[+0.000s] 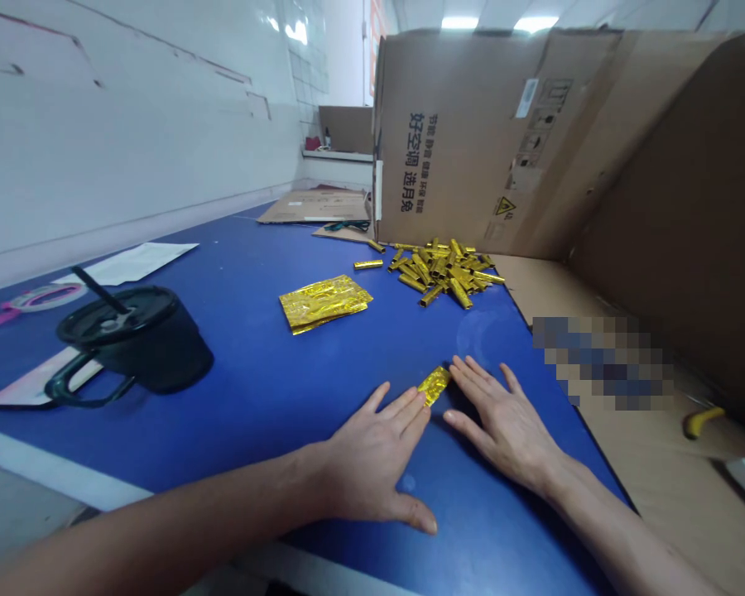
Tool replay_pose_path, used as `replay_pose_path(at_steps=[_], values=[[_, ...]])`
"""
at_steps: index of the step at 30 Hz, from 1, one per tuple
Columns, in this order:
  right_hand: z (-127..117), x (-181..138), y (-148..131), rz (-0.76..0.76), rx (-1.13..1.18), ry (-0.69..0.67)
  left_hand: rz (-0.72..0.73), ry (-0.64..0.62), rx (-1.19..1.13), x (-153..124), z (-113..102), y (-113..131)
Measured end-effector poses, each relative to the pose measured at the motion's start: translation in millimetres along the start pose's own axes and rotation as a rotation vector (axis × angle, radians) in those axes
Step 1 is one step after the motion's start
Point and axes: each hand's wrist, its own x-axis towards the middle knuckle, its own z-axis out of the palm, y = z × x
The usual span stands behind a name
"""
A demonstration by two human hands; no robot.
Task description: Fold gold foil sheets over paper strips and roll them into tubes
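- Left hand (369,463) and right hand (502,426): bare, with long, slim fingers
- Fingernails (429,525): short, plain, neatly trimmed
- Knuckles (493,406): faintly creased, unadorned
- Left forearm (161,517) and right forearm (627,530): bare as far as the view reaches, smooth and slender

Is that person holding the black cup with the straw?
No, the left hand and right hand lie on the blue table beside a gold foil piece, while the black cup stands off to the left.
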Motion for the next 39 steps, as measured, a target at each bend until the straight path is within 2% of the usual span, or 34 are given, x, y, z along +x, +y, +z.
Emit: replay_pose_path(at_steps=[3,4,9,22,28,32,36,39], values=[[-3.7,-4.0,-11.7,-0.186,0.138,-0.084,0.004,0.000,-0.035,0.1,-1.0,-0.4],[-4.2,-4.1,-14.3,-0.195,0.161,-0.110,0.003,0.000,-0.041,-0.1,-1.0,-0.3],[-0.3,0.8,-12.6,-0.116,0.122,-0.129,-0.014,-0.021,-0.039,-1.8,1.3,0.5],[2.7,4.0,-1.1,-0.044,0.111,-0.117,-0.016,-0.076,-0.043,-1.5,-0.6,-2.5],[0.2,5.6,-4.7,-0.017,0.034,-0.121,-0.049,-0.046,-0.022,-1.8,0.5,-3.0],[-3.7,4.1,-11.6,0.003,-0.052,-0.089,-0.097,-0.017,0.023,3.3,-1.7,-22.6],[-4.8,-0.3,-18.8,-0.018,-0.107,-0.047,-0.101,-0.054,0.063,13.2,-8.3,-52.6],[-4.3,-1.9,-21.1,-0.024,-0.110,-0.026,-0.107,-0.057,0.089,20.6,-11.3,-64.1]])
